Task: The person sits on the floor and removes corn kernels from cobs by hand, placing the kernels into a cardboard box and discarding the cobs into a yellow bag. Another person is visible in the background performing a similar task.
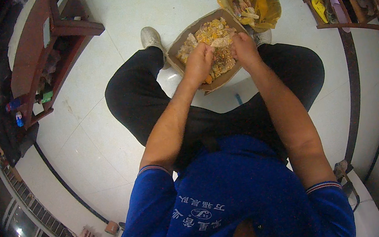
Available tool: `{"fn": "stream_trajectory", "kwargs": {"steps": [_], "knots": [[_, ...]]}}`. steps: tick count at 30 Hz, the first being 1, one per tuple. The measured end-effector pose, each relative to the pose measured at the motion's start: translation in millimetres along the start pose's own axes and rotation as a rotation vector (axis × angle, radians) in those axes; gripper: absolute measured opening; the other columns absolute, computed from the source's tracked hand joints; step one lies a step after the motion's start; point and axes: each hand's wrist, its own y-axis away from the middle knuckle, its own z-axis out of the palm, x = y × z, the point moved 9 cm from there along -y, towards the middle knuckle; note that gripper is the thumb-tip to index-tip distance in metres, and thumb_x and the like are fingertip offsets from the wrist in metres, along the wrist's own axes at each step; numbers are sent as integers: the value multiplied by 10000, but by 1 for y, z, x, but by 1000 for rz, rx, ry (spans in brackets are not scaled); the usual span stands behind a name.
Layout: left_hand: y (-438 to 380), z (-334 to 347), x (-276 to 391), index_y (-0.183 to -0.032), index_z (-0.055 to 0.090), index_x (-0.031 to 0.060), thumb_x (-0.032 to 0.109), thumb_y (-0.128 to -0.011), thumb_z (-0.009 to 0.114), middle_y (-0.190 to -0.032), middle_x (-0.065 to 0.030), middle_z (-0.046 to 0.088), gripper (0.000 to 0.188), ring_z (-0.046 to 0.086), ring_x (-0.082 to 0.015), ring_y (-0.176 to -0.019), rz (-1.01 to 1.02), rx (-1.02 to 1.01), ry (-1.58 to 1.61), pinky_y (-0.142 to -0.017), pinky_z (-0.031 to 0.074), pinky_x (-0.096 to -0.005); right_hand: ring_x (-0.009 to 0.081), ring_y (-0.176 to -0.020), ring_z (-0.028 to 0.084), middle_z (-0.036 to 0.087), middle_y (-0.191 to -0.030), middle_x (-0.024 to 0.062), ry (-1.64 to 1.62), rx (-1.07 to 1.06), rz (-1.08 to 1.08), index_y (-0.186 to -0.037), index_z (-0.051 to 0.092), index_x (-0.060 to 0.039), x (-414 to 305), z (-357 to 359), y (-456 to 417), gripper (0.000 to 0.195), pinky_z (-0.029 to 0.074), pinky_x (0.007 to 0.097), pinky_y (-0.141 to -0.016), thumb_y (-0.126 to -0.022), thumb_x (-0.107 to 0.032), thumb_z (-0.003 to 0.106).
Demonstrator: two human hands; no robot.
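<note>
Between my hands is a pale corn cob (220,42), held level over a cardboard box (179,36). My left hand (200,59) grips its left end and my right hand (244,48) its right end. Loose yellow corn kernels (226,65) fill much of the box, with more cobs (213,30) lying among them toward the far side. An orange piece of corn (209,79) rests near the box's front corner. The fingers partly cover the held cob, so how many kernels stay on it is hard to tell.
Touching the box's far right is a bin lined with a yellow plastic bag (269,5), with several stripped cobs (246,7) inside. My shoe (150,37) is at the box's left. A wooden table (75,27) stands left on the tiled floor; a shoe rack (348,24) stands right.
</note>
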Motion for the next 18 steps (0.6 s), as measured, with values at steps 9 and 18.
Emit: {"fn": "stream_trajectory", "kwargs": {"steps": [9,18], "knots": [[-6,0,-26,-1109,590,-6,231,-994,512,-867,-48,638,275,641,-128,-784,-188,34,401,-716,507,-277,373,-909,646,673,-951,213,465,156,-282,-985,668,-18,-18,-2,0,334,494,420,-801,-879,-316,559],[-5,24,-23,-985,607,4,354,-1011,471,-839,-36,638,377,576,-103,-745,-166,-197,380,-708,476,-253,315,-822,641,665,-869,182,274,21,-179,-915,642,11,-22,13,12,342,485,404,-759,-884,-328,608]]}}
